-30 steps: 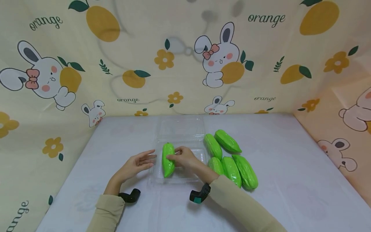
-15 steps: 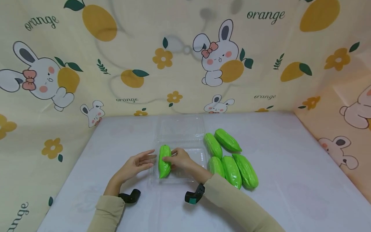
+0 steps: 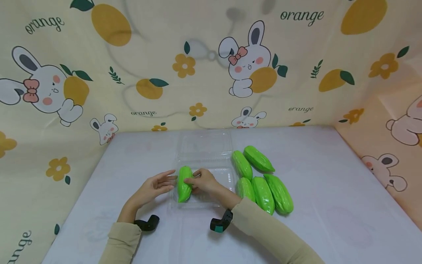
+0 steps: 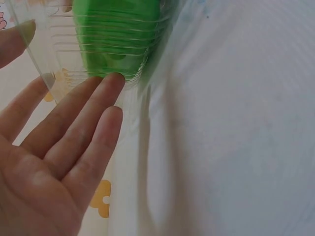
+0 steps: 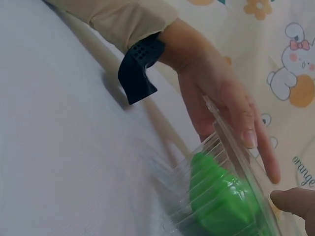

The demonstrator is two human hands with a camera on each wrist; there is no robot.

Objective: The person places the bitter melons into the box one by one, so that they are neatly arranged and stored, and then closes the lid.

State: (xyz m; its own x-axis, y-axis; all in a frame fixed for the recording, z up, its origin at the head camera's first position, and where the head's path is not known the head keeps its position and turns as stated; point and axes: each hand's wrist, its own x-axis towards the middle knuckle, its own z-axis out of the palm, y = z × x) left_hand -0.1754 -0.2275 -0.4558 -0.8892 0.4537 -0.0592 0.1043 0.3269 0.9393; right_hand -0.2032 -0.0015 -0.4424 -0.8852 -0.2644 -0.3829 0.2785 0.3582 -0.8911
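Observation:
A bright green, ridged bitter melon (image 3: 184,184) lies lengthwise along the left side of a clear plastic clamshell box (image 3: 211,205), whose lid (image 3: 205,143) is folded back. My right hand (image 3: 208,183) pinches its right side, thumb on top; the other fingers are partly hidden. My left hand (image 3: 154,187) is held at the box's left wall, fingers extended. In the left wrist view, the fingertips of this hand (image 4: 64,142) appear to touch the ribbed plastic, with green showing behind. The right wrist view shows the melon (image 5: 219,196) through the wall.
Several more green bitter melons (image 3: 262,194) lie grouped on the white tabletop (image 3: 329,205) right of the box. A cream cloth (image 3: 211,73) printed with rabbits and oranges hangs behind. Black wrist-worn devices (image 3: 221,222) sit low over the table.
My right hand has shifted the held melon leftward within the box, up to its left side. The left hand stays almost still at the wall.

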